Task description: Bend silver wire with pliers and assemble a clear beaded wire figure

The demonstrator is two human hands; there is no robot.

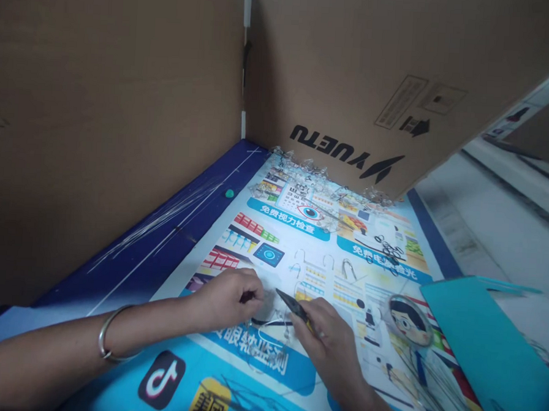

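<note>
My left hand has its fingers curled in a pinch, and what they hold is too fine to make out. Just below and to the right of those fingers, a thin bent wire with small clear pieces shows over the printed sheet. Wrapped around a pair of pliers with dark pointed jaws, my right hand is closed. The jaws point up and left toward my left fingers, a small gap apart from them. Several bent wire hooks lie beyond my hands.
Cardboard panels stand at the left and back. Clear beaded wire pieces lie along the back, with dark small rings nearer. Long straight wires rest at left by a green lump. A teal folder is at right.
</note>
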